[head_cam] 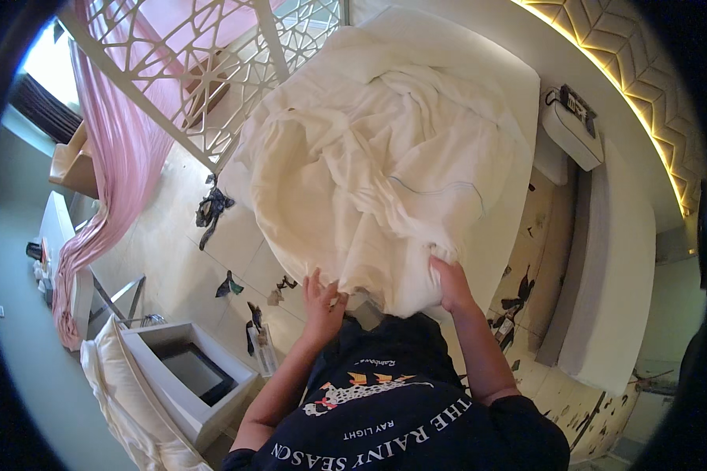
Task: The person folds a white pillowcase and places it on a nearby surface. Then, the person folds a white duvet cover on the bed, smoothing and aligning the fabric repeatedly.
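Observation:
A large white duvet or cover (383, 176) lies bunched and creased on the bed. My right hand (449, 281) grips its near right corner, fingers buried in the fabric. At the near edge, left of my right hand, my left hand (324, 300) touches the cloth with fingers bent; whether it pinches the cloth cannot be told. The near part of the cover hangs over the bed's edge in front of my body. Bare white mattress or sheet (498, 259) shows along the right side.
A white lattice screen (212, 76) and pink curtain (118, 153) stand left. A white box (194, 377) and cream cushion (135, 406) are lower left. Dark scraps (212, 209) litter the floor. Right are a telephone (577, 109) and a long white ledge (615, 282).

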A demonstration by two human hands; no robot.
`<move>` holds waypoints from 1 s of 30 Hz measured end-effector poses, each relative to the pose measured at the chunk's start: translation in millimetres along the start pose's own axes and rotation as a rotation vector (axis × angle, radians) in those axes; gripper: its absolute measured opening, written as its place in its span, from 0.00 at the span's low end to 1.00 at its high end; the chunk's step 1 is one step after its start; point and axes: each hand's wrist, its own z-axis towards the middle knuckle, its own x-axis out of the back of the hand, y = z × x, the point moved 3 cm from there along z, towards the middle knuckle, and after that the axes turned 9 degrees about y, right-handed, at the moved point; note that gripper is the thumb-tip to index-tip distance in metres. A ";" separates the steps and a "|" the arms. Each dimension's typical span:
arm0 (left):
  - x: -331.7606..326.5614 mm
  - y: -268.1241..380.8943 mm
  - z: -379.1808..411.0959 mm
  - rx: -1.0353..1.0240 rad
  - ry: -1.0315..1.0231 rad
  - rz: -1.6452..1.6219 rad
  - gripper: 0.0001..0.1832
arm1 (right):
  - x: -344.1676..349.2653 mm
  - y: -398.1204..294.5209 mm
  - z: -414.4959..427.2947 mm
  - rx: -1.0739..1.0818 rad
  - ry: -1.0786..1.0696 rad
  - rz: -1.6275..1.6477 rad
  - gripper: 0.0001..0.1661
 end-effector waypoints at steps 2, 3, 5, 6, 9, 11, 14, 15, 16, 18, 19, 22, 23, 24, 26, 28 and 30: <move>-21.7 -2.9 -23.1 0.320 -0.018 -0.251 0.20 | 2.4 -19.2 5.0 0.069 -0.093 0.109 0.19; -32.3 0.5 -32.5 0.481 -0.025 -0.378 0.23 | 2.0 -25.8 3.5 0.049 -0.114 0.176 0.19; -50.1 23.3 -45.7 0.849 -0.039 -0.627 0.28 | 8.0 -36.1 -6.7 0.006 -0.145 0.318 0.18; -58.7 39.9 -48.7 1.072 -0.059 -0.948 0.30 | 16.2 -37.9 -13.2 -0.079 -0.173 0.343 0.18; -101.3 99.4 -55.4 1.422 -0.388 -1.471 0.33 | 57.4 -20.4 -19.1 -0.108 -0.226 0.379 0.19; -124.4 159.5 -58.1 1.513 -0.606 -1.704 0.33 | 98.4 2.7 -15.9 -0.168 -0.235 0.343 0.21; -167.9 238.9 -61.6 1.377 -0.420 -1.938 0.30 | 147.2 8.5 -12.0 -0.214 -0.285 0.220 0.23; -178.1 247.0 -66.2 1.371 -0.369 -1.876 0.28 | 162.2 10.0 -14.7 -0.224 -0.291 0.168 0.23; -195.0 253.0 -67.2 1.345 -0.314 -1.837 0.26 | 175.2 6.5 -14.7 -0.187 -0.314 0.153 0.23; -216.6 253.3 -69.4 1.383 -0.169 -1.778 0.23 | 193.6 1.3 -13.2 -0.116 -0.368 0.124 0.24; -219.0 252.5 -71.3 1.337 -0.070 -1.704 0.23 | 201.1 -2.1 -11.3 -0.158 -0.383 0.150 0.24; -197.3 267.0 -52.7 1.190 0.209 -1.464 0.24 | 216.4 -11.6 -1.0 -0.300 -0.385 0.230 0.23; -191.2 272.0 -47.3 1.207 0.207 -1.466 0.24 | 224.4 -9.2 7.6 -0.357 -0.354 0.251 0.22; -185.2 273.5 -41.1 1.217 0.206 -1.465 0.24 | 227.9 -4.8 16.3 -0.412 -0.328 0.276 0.22; -183.6 273.6 -28.1 1.235 0.148 -1.501 0.24 | 234.0 8.0 32.6 -0.424 -0.268 0.267 0.25; -192.5 279.8 -20.1 1.254 0.059 -1.577 0.23 | 239.7 10.7 42.6 -0.403 -0.223 0.225 0.26; -196.1 291.9 -10.0 1.254 -0.061 -1.616 0.23 | 241.2 11.8 51.2 -0.350 -0.220 0.173 0.27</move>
